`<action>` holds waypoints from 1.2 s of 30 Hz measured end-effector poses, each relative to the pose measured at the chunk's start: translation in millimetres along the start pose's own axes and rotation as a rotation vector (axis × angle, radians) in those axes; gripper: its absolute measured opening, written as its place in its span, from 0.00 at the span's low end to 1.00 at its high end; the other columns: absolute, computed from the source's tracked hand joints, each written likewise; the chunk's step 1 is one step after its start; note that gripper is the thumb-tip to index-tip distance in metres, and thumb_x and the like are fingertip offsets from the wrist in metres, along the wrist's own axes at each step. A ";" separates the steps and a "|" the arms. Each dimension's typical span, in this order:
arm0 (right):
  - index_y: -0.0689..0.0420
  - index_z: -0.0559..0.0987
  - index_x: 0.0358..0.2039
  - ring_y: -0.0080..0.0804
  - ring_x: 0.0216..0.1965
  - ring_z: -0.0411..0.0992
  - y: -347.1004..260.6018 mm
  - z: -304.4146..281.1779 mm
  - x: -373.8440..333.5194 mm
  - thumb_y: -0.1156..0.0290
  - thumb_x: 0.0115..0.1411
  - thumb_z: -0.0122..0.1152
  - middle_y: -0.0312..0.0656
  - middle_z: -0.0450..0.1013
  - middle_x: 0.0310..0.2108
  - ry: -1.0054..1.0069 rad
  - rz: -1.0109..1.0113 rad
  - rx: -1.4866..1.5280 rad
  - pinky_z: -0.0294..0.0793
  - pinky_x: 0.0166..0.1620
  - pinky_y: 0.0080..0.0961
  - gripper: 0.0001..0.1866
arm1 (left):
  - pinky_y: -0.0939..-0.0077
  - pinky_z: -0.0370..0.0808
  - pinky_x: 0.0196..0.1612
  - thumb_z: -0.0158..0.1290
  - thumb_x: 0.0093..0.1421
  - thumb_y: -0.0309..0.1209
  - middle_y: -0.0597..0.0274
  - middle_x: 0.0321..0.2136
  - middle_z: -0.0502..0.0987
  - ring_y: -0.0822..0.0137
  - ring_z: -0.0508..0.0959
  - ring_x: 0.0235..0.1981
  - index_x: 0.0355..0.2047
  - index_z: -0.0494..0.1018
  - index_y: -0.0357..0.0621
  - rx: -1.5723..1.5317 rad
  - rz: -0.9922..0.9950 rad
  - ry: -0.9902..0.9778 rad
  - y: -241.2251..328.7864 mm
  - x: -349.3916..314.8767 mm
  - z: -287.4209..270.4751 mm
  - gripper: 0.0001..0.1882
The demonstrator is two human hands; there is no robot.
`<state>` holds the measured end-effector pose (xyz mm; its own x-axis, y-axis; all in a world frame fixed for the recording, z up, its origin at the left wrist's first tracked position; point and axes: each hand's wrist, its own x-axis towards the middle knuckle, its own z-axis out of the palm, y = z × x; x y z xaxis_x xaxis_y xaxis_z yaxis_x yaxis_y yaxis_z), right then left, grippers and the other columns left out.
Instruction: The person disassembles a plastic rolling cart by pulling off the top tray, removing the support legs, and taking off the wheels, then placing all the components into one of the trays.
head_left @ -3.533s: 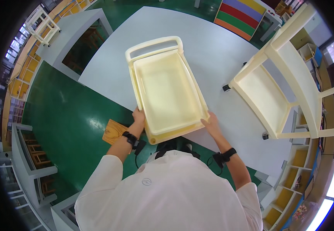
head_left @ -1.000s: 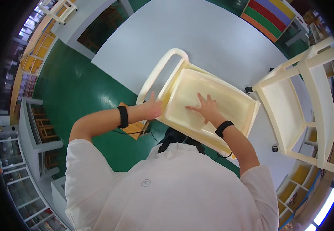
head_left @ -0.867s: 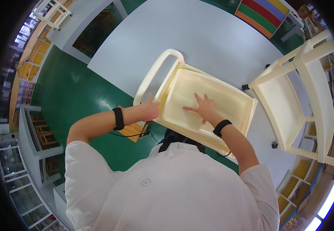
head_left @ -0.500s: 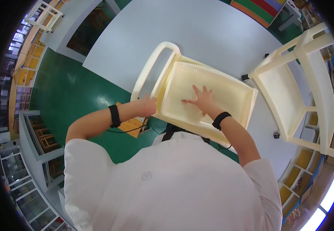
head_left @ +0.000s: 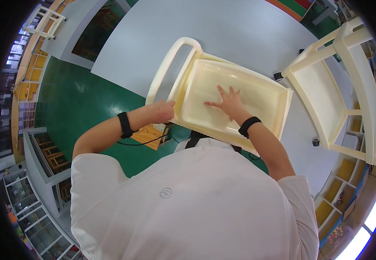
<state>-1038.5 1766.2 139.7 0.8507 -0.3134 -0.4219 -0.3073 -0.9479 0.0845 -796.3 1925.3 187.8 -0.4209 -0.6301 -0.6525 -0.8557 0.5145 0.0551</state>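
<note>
A cream plastic trolley shelf [head_left: 177, 102] with a long loop handle [head_left: 167, 65] lies in front of me on a grey table. Inside its rim is a shallow, paler rectangular tray [head_left: 257, 91]. My left hand [head_left: 163, 112] is closed on the shelf's near left corner, beside the base of the handle; part of the grip is hidden. My right hand [head_left: 231, 104] is over the middle of the tray, its fingers spread wide. It appears to rest on the tray's bottom, holding nothing. A black band circles each wrist.
A cream trolley frame [head_left: 326, 93] with black casters [head_left: 278, 76] lies on the table [head_left: 235, 28] at the right. Below my left hand, a wooden stool [head_left: 147, 137] stands on the green floor [head_left: 75, 102]. A thin black cable [head_left: 142, 144] runs under my left forearm.
The shelf and tray appear slightly higher in the picture, as does my left hand. That hand has turned a little at the corner. My right hand stays spread over the tray.
</note>
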 end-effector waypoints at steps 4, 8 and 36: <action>0.08 0.47 0.57 0.67 0.61 0.45 -2.6 -2.4 3.3 0.67 0.29 0.78 0.48 0.36 0.66 -0.010 -0.001 0.008 0.56 0.54 0.63 0.62 | 0.43 0.67 0.49 0.54 0.48 0.37 0.64 0.22 0.74 0.62 0.70 0.39 0.23 0.78 0.44 0.143 0.003 0.055 6.6 -4.0 -9.4 0.10; 0.09 0.46 0.58 0.68 0.61 0.44 -3.7 -3.0 6.9 0.67 0.29 0.78 0.49 0.36 0.66 -0.070 0.004 -0.002 0.56 0.54 0.64 0.63 | 0.41 0.64 0.42 0.51 0.50 0.35 0.62 0.24 0.77 0.57 0.74 0.36 0.25 0.79 0.48 0.371 -0.001 -0.089 28.5 13.2 -1.1 0.09; 0.06 0.47 0.56 0.71 0.58 0.50 -11.7 6.6 10.7 0.63 0.63 0.39 0.54 0.42 0.65 0.056 0.057 -0.035 0.57 0.55 0.57 0.31 | 0.46 0.57 0.53 0.49 0.50 0.31 0.62 0.18 0.74 0.59 0.76 0.28 0.21 0.76 0.43 0.284 0.176 0.068 -5.0 6.0 -27.4 0.08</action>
<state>-1028.6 1774.4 128.2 0.8549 -0.3691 -0.3645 -0.3422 -0.9294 0.1386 -802.7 1903.0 204.3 -0.5820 -0.5500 -0.5990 -0.6545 0.7539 -0.0563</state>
